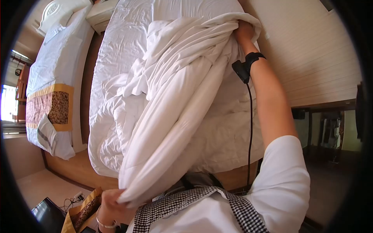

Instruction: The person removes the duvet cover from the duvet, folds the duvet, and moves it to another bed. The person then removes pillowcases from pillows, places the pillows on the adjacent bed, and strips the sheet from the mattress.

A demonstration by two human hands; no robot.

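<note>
A large white duvet cover (175,85), bunched in long folds, stretches diagonally over the bed between my two hands. At the lower left, close to my body, my left hand (112,201) is closed on one end of it. My right hand (244,32) reaches to the far right side, closed in the cloth at the other end; a fold drapes around it and hides the fingers. Beneath the cover lies a crinkled, puffy white duvet (107,136) on the bed. A black strap with a small device and cable (243,70) is on my right wrist.
A second bed (58,66) with white linen and a gold-and-brown runner (50,106) stands at left. Between the beds is a nightstand (101,15). A patterned gold cloth (83,211) and a dark screen (47,214) are at lower left. A pale panelled wall (311,50) borders the right.
</note>
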